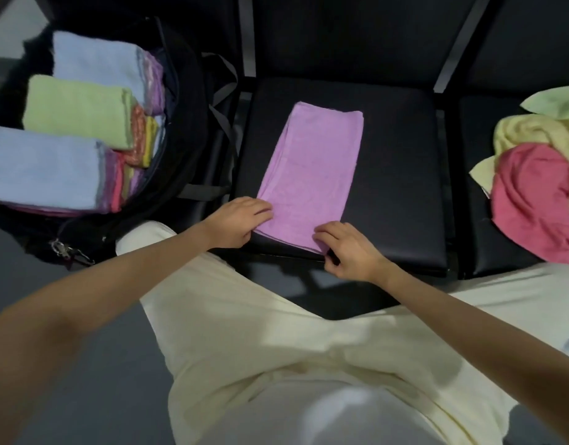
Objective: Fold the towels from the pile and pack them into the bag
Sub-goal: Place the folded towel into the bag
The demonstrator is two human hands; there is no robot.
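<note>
Towel [312, 175], pink, lies folded lengthwise on the centre seat [398, 175]. Left hand [241, 221] and right hand [347, 252] pinch its near corners. Bag [187, 101] at 10 o'clock; pile [533, 187] at 3 o'clock.

Bare black seat cushion [398, 175] lay open right of the purple towel [312, 175], mid-frame. The packed bag [187, 123] blocked the upper left; the loose towel pile [533, 194] crowded the right edge.
</note>
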